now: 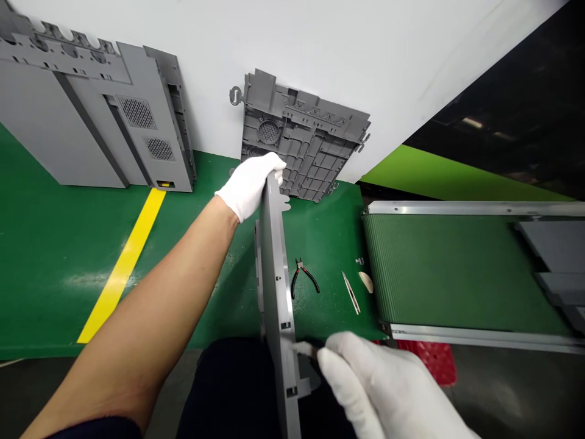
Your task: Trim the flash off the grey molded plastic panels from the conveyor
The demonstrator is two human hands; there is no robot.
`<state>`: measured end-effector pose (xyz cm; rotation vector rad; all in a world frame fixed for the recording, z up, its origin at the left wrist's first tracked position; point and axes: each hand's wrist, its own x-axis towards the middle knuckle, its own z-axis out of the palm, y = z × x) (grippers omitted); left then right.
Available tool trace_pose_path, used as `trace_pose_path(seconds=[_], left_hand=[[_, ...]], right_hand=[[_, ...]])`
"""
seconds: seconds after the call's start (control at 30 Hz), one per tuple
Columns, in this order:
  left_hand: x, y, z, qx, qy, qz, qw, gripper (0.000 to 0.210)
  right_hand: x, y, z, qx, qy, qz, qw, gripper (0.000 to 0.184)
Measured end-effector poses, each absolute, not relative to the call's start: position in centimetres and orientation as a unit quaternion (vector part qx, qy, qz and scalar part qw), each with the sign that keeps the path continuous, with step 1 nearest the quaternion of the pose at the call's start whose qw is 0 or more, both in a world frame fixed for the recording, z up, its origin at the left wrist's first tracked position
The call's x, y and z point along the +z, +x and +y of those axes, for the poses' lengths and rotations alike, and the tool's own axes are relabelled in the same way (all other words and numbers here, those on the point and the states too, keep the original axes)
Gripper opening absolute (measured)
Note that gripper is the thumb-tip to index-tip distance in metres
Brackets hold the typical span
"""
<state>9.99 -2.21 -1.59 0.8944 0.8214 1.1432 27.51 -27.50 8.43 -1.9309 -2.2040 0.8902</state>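
Person at the green tabletop [219, 268], both hands gloved in white. Grey panel [274, 268] stands on edge between the hands, narrow side up, its far end above the tabletop and its near end over the person's dark-clothed lap [228, 390]. Left hand [251, 183]: fingers curled over the panel's far upper end, grasping it. Right hand [379, 378]: fingers closed round a small tool [305, 349], its pale tip at the panel's near edge; blur there, so I cannot tell whether tip and edge touch.

Right of the panel, lying on the tabletop: cutters [300, 274] with dark handles, jaws pointing away from the person; tweezers [351, 294]; just beside these, a pale half-round piece [366, 281] and a small clear bit [359, 261].

Beyond the left hand, a ribbed grey panel [320, 146] leans on the white wall [329, 42]. Further left, larger grey panels [137, 146] also lean there, near a yellow stripe [123, 268] on the tabletop. To the right runs a green conveyor belt [439, 268], grey parts [557, 244] at its far right; below it, something red [432, 363].
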Motion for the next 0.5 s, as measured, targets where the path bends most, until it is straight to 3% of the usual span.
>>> trace_pose_path(seconds=[0.1,0.23,0.4,0.5], left_hand=[[-1.6,10.0,-2.2,0.502,0.401,0.357,0.678,0.032],[-1.5,10.3,-2.2,0.493,0.408,0.355,0.682,0.032],[-1.5,10.2,-2.2,0.488,0.421,0.349,0.680,0.033],[-1.4,10.1,-2.2,0.480,0.428,0.351,0.681,0.032]], right_hand=[[8.1,26.8,-26.8,0.359,-0.670,-0.645,0.076,0.029],[5.9,25.7,-25.6,0.448,-0.673,-0.582,0.083,0.037],[5.0,27.1,-22.2,0.384,-0.679,-0.571,0.254,0.039],[5.7,28.2,-19.5,0.373,-0.625,-0.637,0.254,0.043]])
